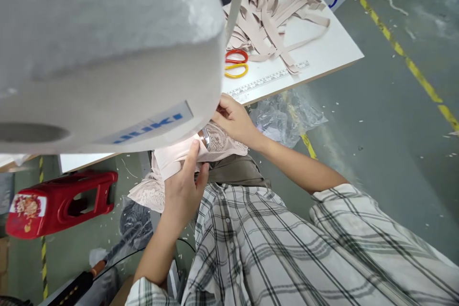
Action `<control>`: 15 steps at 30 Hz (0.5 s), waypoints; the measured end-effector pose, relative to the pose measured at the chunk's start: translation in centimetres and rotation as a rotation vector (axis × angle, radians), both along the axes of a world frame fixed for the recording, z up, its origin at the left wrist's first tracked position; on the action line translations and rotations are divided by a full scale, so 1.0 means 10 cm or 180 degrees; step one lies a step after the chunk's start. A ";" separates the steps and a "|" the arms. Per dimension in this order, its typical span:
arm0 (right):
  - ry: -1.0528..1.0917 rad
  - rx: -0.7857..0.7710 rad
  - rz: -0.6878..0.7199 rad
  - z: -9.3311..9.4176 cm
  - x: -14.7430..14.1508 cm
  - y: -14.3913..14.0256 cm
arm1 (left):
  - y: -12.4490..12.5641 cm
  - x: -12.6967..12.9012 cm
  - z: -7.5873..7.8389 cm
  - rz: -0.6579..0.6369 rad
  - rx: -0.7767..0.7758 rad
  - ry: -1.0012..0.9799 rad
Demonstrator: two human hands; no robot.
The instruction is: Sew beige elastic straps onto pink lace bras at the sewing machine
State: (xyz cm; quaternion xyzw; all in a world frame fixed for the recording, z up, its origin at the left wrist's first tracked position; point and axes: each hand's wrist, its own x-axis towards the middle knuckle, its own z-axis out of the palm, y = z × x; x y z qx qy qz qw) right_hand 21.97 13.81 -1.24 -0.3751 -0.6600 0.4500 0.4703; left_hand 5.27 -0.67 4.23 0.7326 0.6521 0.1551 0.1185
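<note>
A white sewing machine point(107, 57) fills the upper left and hides most of the work under its head. My left hand point(184, 184) grips a pale pink lace fabric piece point(168, 162) just below the machine. My right hand point(234, 119) holds the same fabric's far side at the table's edge, next to a shiny metal part point(205, 137) of the machine. The fabric hangs down toward my lap.
The white table point(322, 48) carries a heap of beige elastic strips point(268, 14), red and yellow scissors handles point(236, 63) and a printed ruler point(268, 79). A red plastic stool point(57, 203) lies on the floor at left. Clear plastic bags point(287, 117) sit under the table.
</note>
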 end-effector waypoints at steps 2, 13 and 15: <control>-0.0005 -0.0023 -0.0007 0.01 0.03 -0.03 | 0.01 0.01 0.00 -0.0038 0.0021 -0.0006; 0.0136 -0.0231 0.0128 0.00 0.15 -0.27 | 0.00 0.06 -0.07 -0.0039 0.0270 -0.0093; 0.0173 -0.0292 0.0169 0.00 0.15 -0.32 | -0.02 0.08 -0.09 0.0124 0.0380 -0.0145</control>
